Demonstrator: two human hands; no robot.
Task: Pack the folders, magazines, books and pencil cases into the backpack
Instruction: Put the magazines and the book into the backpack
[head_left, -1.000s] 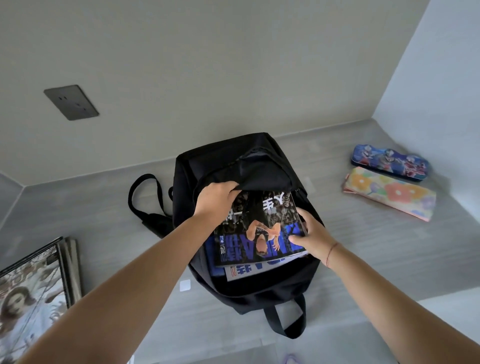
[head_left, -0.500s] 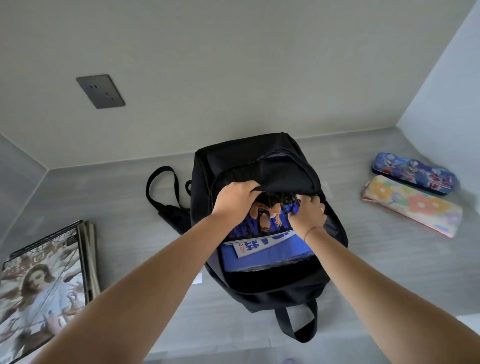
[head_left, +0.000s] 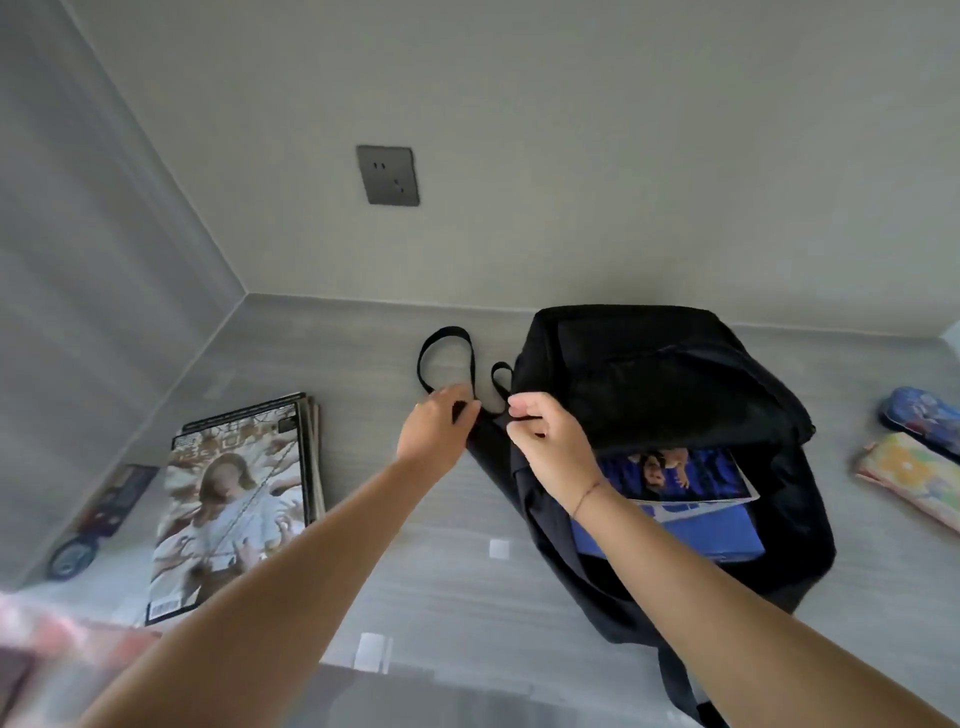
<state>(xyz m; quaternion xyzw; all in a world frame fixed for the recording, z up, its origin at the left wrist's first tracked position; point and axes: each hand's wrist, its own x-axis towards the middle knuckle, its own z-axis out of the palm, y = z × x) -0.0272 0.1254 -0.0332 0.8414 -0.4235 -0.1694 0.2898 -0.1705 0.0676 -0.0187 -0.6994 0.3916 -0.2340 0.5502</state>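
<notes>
The black backpack (head_left: 670, 374) lies open on the grey desk (head_left: 415, 587). A magazine with a blue cover (head_left: 685, 473) and a blue folder (head_left: 691, 538) show inside its mouth. My right hand (head_left: 550, 441) pinches the left edge of the backpack's opening. My left hand (head_left: 439, 423) hovers over the shoulder strap (head_left: 447, 343) just left of the bag, fingers loosely apart, holding nothing that I can see. A stack of magazines (head_left: 234, 499) lies at the left. At the right edge of the view lie a blue pencil case (head_left: 922, 415) and a floral pencil case (head_left: 914, 478).
A dark flat item (head_left: 98, 519) lies at the far left beside the magazines. Something pink and blurred (head_left: 52, 639) sits at the bottom left. Walls close the desk at the back and on the left, with a socket plate (head_left: 387, 175) on the back wall. White tape marks (head_left: 498, 549) dot the desk.
The magazine has gone deeper into the backpack. My left hand let go of the flap and moved left over the strap; my right hand shifted to the opening's left edge. The view swung left.
</notes>
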